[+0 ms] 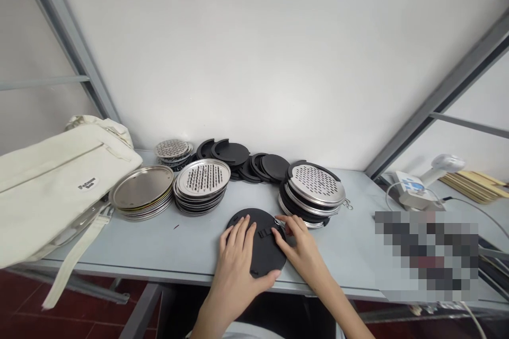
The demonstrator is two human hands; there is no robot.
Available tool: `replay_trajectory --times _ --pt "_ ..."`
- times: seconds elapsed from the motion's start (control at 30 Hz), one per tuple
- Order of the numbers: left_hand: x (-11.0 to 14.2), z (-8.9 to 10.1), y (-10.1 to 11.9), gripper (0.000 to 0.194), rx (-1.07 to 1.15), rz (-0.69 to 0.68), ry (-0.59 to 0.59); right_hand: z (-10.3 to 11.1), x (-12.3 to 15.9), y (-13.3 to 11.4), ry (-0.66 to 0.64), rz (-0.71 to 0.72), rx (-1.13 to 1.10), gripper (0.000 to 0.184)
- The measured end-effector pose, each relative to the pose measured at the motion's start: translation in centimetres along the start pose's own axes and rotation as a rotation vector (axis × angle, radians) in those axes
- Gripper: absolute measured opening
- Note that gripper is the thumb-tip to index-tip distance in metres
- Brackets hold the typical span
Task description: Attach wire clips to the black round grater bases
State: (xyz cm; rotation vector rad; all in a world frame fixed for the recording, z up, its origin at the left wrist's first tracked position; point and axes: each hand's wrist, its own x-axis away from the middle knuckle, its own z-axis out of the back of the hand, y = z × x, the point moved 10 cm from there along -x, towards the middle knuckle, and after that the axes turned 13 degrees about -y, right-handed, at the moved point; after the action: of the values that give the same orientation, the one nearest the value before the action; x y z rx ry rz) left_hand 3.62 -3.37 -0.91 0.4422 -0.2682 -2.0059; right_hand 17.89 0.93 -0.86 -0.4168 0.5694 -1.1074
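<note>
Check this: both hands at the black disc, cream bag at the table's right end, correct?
No, the head view shows the cream bag at the left end of the table; the left hand and right hand are indeed at the black disc.

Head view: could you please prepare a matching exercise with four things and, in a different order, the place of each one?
Column one
1. Black disc
2. Cream bag
3. Plain metal plate stack
4. Perforated-top stack with wire loops

Column two
A. Just right of the bag
B. Beyond the right hand
C. Touched by the left hand and right hand
D. At the picture's left edge

Right pairs: 1-C, 2-D, 3-A, 4-B
</note>
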Motion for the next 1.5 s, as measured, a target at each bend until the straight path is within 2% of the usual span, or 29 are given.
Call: replay_trajectory --times 0.2,0.37,0.6,0.7,0.93,1.23,1.5 --pt "0.0 0.0 0.1 0.082 -0.002 -0.005 0.004 0.7 0.3 -0.3 0.079 0.012 0.008 0.025" --pt "0.1 0.0 0.1 0.082 -0.02 -0.006 0.006 0.4 0.3 -0.2 0.063 0.005 0.007 0.025" --pt "0.1 0.1 0.1 0.081 -0.037 -0.003 0.017 0.4 0.5 0.5 0.11 -0.046 -0.033 0.033" --pt "0.2 0.2 0.4 0.082 -0.043 0.0 0.059 0.4 0.6 0.4 0.123 -0.062 -0.021 0.039" --pt "0.5 0.5 1.6 0.079 -0.054 0.05 0.249 0.7 0.4 -0.1 0.122 -0.074 0.009 0.048" --pt "0.7 0.5 2.1 0.076 -0.083 0.072 0.287 0.2 0.1 0.1 0.121 -0.067 0.025 0.052" --pt "0.7 0.5 2.0 0.076 -0.064 0.067 0.289 0.0 0.1 0.5 0.117 -0.021 -0.073 0.036"
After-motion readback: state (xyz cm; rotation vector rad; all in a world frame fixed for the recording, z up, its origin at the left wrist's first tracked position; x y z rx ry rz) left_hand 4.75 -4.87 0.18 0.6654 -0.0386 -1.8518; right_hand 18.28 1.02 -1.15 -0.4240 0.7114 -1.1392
